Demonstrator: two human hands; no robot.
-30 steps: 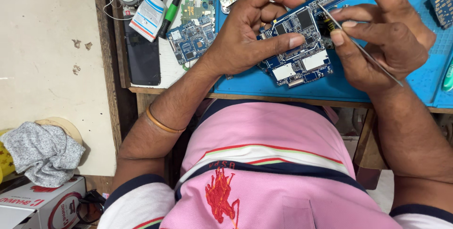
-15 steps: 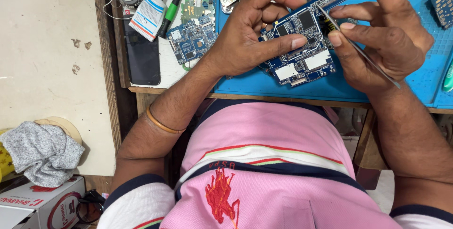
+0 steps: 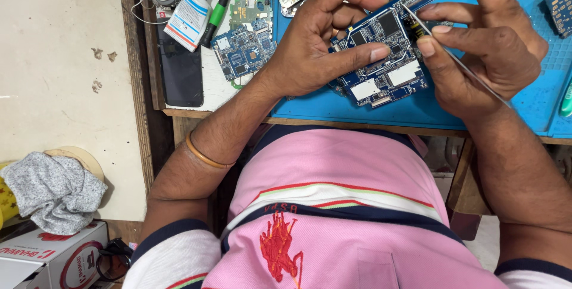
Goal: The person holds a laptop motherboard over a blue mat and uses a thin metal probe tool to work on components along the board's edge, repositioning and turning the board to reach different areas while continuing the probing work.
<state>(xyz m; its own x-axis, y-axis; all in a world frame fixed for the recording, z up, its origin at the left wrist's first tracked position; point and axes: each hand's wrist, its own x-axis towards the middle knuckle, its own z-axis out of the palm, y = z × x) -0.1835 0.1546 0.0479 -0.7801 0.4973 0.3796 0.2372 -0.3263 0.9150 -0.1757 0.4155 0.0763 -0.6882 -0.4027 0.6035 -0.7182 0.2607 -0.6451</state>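
Blue circuit board [image 3: 390, 56] gripped in left hand [image 3: 316, 44] slants up-right; right hand [image 3: 482, 44] pinches thin tweezers [image 3: 459, 62] pointing up-left.

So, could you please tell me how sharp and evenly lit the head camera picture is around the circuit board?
Head view: light is soft and even, without hard shadows or glare; the blue circuit board, the left hand and the right hand with its thin metal tool look sharp; the table edge bows slightly, a wide-lens effect.

Bright, even daylight is filling the scene, and shadows are staying soft beneath the hands. The blue surface [image 3: 357, 107] is showing no harsh glare. Everything is looking sharp, with slight stretching toward the edges.
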